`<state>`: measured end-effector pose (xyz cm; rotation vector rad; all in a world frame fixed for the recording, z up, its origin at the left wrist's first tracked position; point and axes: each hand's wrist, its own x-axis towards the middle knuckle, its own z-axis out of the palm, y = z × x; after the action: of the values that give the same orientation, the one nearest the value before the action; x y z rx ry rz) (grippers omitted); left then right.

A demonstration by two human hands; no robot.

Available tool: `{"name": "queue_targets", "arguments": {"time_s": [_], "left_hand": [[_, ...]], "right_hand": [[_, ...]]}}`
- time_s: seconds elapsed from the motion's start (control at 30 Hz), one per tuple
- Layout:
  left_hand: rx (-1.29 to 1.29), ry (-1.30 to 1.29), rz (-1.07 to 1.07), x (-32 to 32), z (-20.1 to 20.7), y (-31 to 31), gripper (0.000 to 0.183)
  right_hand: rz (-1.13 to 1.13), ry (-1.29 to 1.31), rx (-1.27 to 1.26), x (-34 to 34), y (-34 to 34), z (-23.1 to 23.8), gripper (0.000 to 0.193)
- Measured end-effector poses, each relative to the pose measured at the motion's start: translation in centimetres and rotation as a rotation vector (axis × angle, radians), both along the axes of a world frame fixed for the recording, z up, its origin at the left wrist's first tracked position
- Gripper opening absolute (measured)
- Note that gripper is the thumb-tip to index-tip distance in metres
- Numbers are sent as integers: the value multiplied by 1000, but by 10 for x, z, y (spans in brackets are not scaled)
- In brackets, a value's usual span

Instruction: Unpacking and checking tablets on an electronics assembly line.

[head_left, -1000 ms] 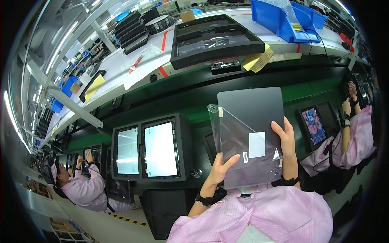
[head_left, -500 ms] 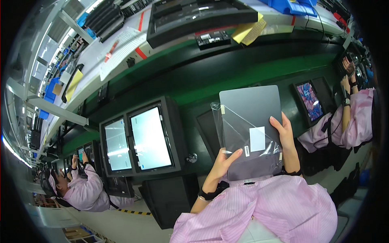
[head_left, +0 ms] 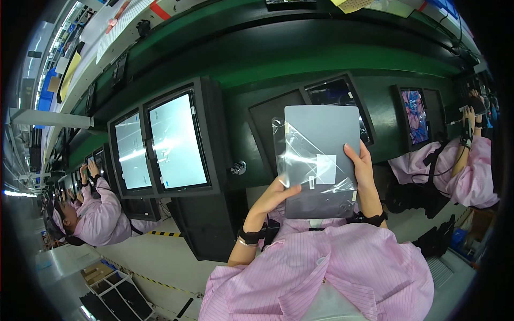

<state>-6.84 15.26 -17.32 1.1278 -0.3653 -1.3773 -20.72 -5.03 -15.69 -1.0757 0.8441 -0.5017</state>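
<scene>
A thin grey tablet (head_left: 326, 128) with rounded corners stands out in front of my chest, its plain face toward me. Clear plastic film (head_left: 294, 142) covers its lower part and sticks out loosely past the left edge. A white rectangular label (head_left: 326, 169) shows at the middle, with a smaller one beside it. My left hand (head_left: 272, 196) grips the lower left edge, thumb on the film. Along the right edge, my right hand (head_left: 362, 167) is closed on the tablet, thumb on the near face and the other fingers mostly behind.
At left, a black tray (head_left: 211, 160) holds two lit white screens. Behind the tablet lies another black tray (head_left: 276, 115) with a dark screen (head_left: 332, 92). Co-workers in pink sit on both sides; a lit colourful screen (head_left: 414, 115) is near the right one. A shelf edge runs above.
My view has shifted, so the bench and trays sit differently in the picture and a dark screen shows behind the tablet. Both hands keep their hold; the film bunches more over the tablet's face.
</scene>
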Motion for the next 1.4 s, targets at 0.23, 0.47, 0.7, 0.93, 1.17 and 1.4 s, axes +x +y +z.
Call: {"name": "queue_targets", "arguments": {"time_s": [0.23, 0.47, 0.7, 0.93, 1.17, 1.4], "left_hand": [[-14, -106, -215, 2, 5, 9, 81], [-32, -86, 58, -6, -1, -13, 42], [-88, -189, 282, -1, -9, -19, 27], [-162, -301, 233, -1, -4, -24, 26], [-162, -308, 239, -6, 5, -38, 27], [-120, -309, 229, -3, 10, -36, 32]], "right_hand": [[24, -41, -39, -3, -3, 6, 35], [-3, 17, -554, 4, -5, 39, 57], [564, 90, -1832, -1, 24, 65, 34], [85, 45, -1632, 21, 1, 54, 13], [384, -48, -1709, 20, 20, 52, 31], [-33, -53, -1194, 30, -10, 55, 11]]}}
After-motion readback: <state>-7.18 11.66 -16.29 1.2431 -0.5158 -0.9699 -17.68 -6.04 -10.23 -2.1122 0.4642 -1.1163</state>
